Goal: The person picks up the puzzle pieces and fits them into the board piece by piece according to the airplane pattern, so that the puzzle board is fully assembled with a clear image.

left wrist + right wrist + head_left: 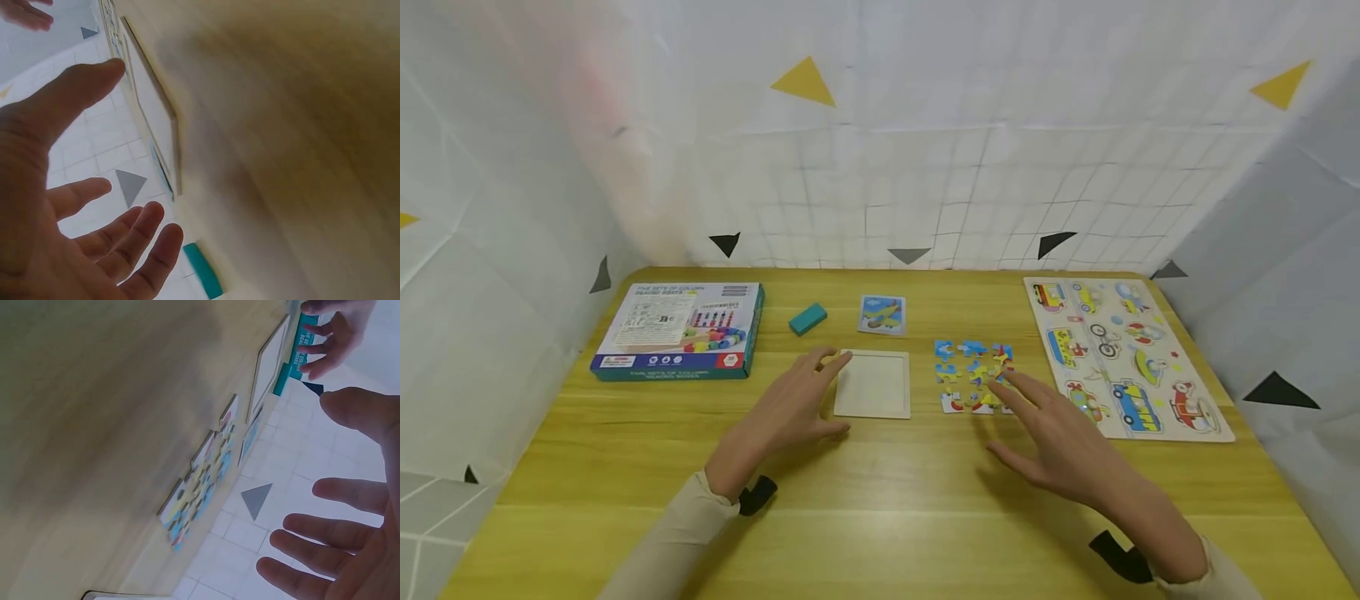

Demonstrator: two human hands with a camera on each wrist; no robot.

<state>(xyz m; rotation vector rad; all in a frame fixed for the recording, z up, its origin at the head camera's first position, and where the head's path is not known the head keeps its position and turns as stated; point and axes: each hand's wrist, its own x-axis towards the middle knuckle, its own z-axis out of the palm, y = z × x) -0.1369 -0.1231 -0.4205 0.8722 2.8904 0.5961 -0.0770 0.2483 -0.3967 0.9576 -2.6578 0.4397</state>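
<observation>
In the head view my left hand [793,402] hovers at the left side of a square wooden puzzle frame [872,385], thumb and fingers spread, holding nothing. My right hand [1060,433] is held over the table just right of and in front of the loose jigsaw pieces [973,373], its fingertips overlapping the nearest ones in this view. Those pieces lie in spaced rows, blue, yellow and red. Behind the frame lies a small picture card [882,315] with a yellow airplane. The right wrist view shows my right fingers apart, with nothing between them.
A teal block [808,319] sits left of the card. At the left stands a boxed bead set [679,331]. A wooden peg board with vehicle pictures [1112,333] lies at the right. White sheeting [880,167] encloses the table's back and sides.
</observation>
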